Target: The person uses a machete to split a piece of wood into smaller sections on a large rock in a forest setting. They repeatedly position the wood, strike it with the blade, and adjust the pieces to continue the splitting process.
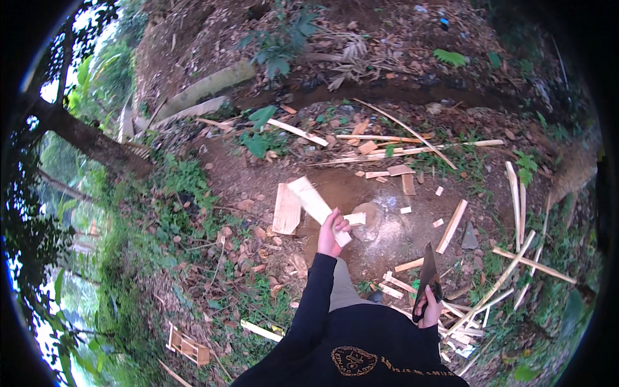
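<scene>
My left hand is closed around a pale flat wooden board, which slants up and to the left above the ground. Down at the right, my right hand grips the dark handle of what looks like a handsaw, its tapered blade pointing up and away from me. A small pale wood piece shows just right of my left fingers. Beyond it is a round, stump-like block with pale sawdust around it. Another wider board lies left of the held one.
Long wooden strips lie across the far ground, with small offcuts nearer. At right are crossed sticks and a heap of scraps. A small wooden frame sits lower left. A tree trunk leans at left.
</scene>
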### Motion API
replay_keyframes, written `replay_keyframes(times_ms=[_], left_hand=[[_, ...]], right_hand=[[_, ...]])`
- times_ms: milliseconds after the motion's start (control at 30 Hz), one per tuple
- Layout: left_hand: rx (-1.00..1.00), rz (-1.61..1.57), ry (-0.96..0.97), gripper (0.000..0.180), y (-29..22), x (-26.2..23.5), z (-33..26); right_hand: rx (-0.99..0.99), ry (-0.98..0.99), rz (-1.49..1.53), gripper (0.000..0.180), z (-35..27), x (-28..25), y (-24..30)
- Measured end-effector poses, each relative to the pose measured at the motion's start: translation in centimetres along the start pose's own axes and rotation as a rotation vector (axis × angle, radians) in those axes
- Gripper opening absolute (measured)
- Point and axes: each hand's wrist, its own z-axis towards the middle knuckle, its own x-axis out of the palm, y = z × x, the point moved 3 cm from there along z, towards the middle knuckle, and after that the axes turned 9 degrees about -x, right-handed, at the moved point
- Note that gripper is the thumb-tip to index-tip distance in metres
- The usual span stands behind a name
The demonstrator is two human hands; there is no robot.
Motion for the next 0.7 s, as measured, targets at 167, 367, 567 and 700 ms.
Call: replay_keyframes(times_ms=[167, 367, 567, 700], left_hand=[[0.443, 0.834, -0.312, 0.017, -2.1, -1.9, -3.4], [0.717, 1.523, -0.448, 0.033, -3.8, 2.5, -8.1], [0.836, 1.598, -0.546, 0.038, -2.7, 3.9, -8.5], [0.759, 1.776, -0.716, 0.042, -2.5, 4.9, -9.3]], right_hand=[[0.001, 0.095, -0.082, 0.028, 0.9, -0.3, -1.9], [-0.051, 0.24, -0.13, 0.026, 0.6, 1.7, -1.4], [-0.094, 0.357, -0.067, 0.025, 0.3, 5.1, 0.1], [-0.065, 0.428, -0.057, 0.023, -0.7, 6.3, 1.4]])
